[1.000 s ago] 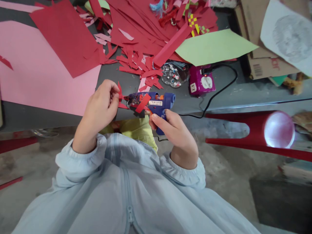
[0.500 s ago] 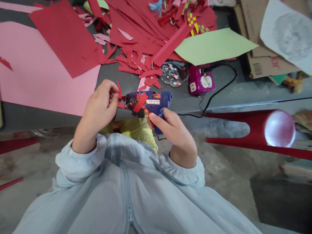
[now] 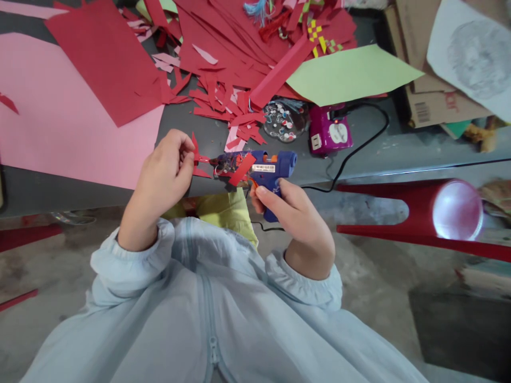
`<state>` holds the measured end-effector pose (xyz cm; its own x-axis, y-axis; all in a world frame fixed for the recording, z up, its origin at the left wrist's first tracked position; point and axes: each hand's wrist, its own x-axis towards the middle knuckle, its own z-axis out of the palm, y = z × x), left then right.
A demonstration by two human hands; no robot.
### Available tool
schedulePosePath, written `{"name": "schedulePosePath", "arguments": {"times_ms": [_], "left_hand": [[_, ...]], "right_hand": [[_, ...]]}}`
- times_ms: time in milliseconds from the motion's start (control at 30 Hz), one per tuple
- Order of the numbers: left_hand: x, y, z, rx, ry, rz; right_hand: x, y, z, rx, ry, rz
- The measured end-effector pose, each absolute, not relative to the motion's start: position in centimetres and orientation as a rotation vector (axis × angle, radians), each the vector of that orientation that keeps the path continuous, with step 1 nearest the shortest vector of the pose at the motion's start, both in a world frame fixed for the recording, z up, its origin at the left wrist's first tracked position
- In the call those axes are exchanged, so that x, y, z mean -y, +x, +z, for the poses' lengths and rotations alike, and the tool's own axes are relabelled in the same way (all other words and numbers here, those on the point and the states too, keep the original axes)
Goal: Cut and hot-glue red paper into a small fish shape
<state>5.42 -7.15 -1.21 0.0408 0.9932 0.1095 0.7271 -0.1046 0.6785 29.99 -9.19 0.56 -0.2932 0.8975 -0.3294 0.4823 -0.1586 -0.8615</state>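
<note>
My right hand (image 3: 293, 213) is closed around the handle of a blue hot glue gun (image 3: 275, 165), with fingers at its orange trigger. A red paper scrap clings across the gun's barrel, and its nozzle points left. Between the pinched thumb and fingers of my left hand (image 3: 167, 165) is a small piece of folded red paper (image 3: 195, 149) with pointed ends. The nozzle tip lies close to this paper's right side, where a thin shiny strand shows. My left fingers hide part of the paper.
Behind my hands lie red paper strips (image 3: 239, 109), a dish of small beads (image 3: 285, 121) and a purple power socket (image 3: 330, 133) with a black cord. Pink paper (image 3: 72, 122) is at left, green paper (image 3: 351, 74) at right. A red stool (image 3: 419, 213) stands right of the table's edge.
My right hand has moved the glue gun to the right, so its nozzle has drawn back a little from the red paper. My left hand has stayed almost still.
</note>
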Motion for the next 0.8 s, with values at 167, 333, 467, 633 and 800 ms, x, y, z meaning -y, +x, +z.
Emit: {"name": "schedulePosePath", "arguments": {"times_ms": [167, 333, 467, 633, 800], "left_hand": [[7.16, 5.46, -1.20, -1.744, 1.897, 0.784], [7.13, 5.38, -1.38, -1.744, 1.909, 0.801], [7.15, 5.27, -1.55, -1.724, 1.922, 0.835], [7.17, 5.38, -1.49, -1.739, 1.907, 0.818], [7.05, 5.54, -1.22, -1.725, 1.901, 0.812]], "right_hand": [[9.19, 29.97, 0.68, 1.767, -1.555, 1.436], [9.15, 29.84, 0.77, 1.795, -1.564, 1.416], [9.15, 29.81, 0.88, 1.819, -1.568, 1.403], [9.12, 29.92, 0.92, 1.818, -1.571, 1.405], [8.97, 29.55, 0.72, 1.791, -1.535, 1.453]]}}
